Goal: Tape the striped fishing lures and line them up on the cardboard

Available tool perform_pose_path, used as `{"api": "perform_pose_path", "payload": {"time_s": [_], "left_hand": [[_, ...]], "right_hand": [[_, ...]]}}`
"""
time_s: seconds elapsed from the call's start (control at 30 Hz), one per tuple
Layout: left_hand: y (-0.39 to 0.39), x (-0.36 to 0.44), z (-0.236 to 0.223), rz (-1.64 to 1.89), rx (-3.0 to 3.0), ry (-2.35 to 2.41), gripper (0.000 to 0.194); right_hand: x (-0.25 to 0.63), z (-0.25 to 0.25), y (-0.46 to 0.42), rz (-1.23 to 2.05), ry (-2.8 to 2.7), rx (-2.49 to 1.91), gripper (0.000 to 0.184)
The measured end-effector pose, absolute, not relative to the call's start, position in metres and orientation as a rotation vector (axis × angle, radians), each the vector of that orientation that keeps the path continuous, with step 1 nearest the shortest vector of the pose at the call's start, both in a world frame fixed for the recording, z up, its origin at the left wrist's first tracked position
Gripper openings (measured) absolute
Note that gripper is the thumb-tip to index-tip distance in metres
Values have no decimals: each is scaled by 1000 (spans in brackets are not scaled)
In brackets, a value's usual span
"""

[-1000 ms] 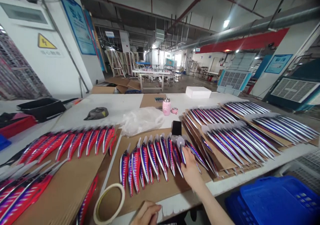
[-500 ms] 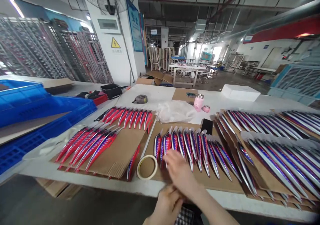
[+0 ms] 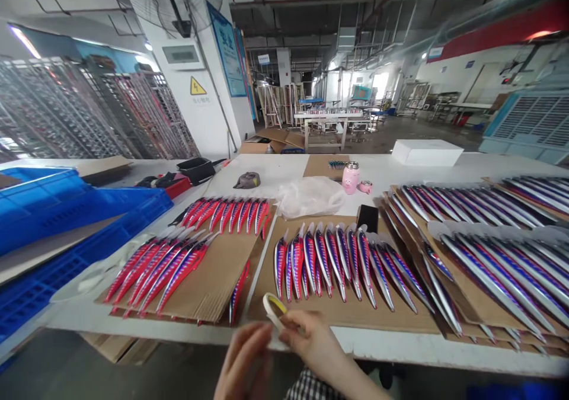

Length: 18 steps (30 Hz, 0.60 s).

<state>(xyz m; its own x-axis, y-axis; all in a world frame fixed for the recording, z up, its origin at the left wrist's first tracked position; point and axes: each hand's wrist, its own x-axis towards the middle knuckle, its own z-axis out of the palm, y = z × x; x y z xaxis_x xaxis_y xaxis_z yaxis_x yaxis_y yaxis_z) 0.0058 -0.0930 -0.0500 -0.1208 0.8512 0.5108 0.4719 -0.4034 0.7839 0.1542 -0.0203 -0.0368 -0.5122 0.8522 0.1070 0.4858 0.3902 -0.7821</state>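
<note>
A roll of masking tape (image 3: pixel 272 310) stands tilted above the front edge of the cardboard (image 3: pixel 355 323). My right hand (image 3: pixel 306 335) pinches the roll by its near right side. Close by on the left, my left hand (image 3: pixel 244 358) is raised with its fingers apart and somewhat blurred; nothing shows in it. Just beyond my hands, a row of fishing lures (image 3: pixel 331 258) in purple, red and silver lies on the cardboard. More red-bellied lures (image 3: pixel 178 269) lie on a stack of cardboard at the left.
Silver-bellied lures (image 3: pixel 493 275) lie on stacked cardboard at the right. Behind the middle row are a clear plastic bag (image 3: pixel 311 197), a black phone (image 3: pixel 367 217) and a pink bottle (image 3: pixel 351 178). Blue crates (image 3: pixel 120 210) stand at the left, a white box (image 3: pixel 425 152) farther back.
The tape roll has been lifted off the cardboard by my right hand, which moved down from the lures. My left hand has shifted left, apart from the right hand.
</note>
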Motion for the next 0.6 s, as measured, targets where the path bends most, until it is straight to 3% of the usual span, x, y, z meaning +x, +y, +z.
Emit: {"api": "perform_pose_path", "payload": {"time_s": [0.13,0.2,0.33,0.6], "left_hand": [[-63,5,-38,1442,1899,1445,41],[-53,9,-36,1352,1991,1355,36],[-47,22,-32,1447,2041,1265,8],[-58,32,-39,1355,2077,1199,9]], "right_hand": [[178,-27,-45,1270,-1680,-1109,8],[185,-27,-51,1270,-1628,-1091,10],[195,-33,-58,1181,-1684,-1060,14],[204,-48,-57,714,-1771,-1331,27]]}}
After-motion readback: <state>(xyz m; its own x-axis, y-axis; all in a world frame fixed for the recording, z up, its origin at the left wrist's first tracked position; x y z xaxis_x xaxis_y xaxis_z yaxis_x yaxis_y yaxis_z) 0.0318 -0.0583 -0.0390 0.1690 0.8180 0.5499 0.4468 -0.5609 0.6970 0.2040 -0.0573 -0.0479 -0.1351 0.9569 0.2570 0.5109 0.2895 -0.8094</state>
